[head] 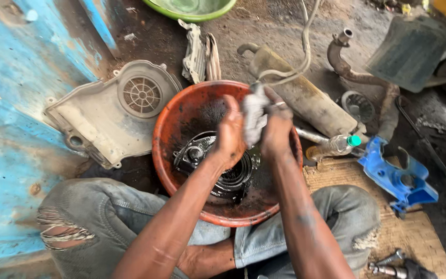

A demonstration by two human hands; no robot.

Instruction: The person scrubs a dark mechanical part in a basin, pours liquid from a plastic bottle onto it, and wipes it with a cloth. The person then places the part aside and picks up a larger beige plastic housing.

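My left hand (231, 135) and my right hand (277, 126) are held together above an orange-red basin (171, 121), both closed on a dirty grey rag (254, 114) that is bunched between them. In the basin lies a round, ribbed metal engine part (202, 155) in dark oily liquid, just below my left hand. My forearms reach in from the bottom of the view, over my knees in torn grey jeans.
A grey plastic fan cover (112, 111) lies left of the basin. A rusty exhaust pipe (347, 70), a muffler (305, 98), a plastic bottle with green cap (339, 144) and a blue plastic part (396, 175) lie at right. Green bowl (192, 8) at top; tools (388, 263) at bottom right.
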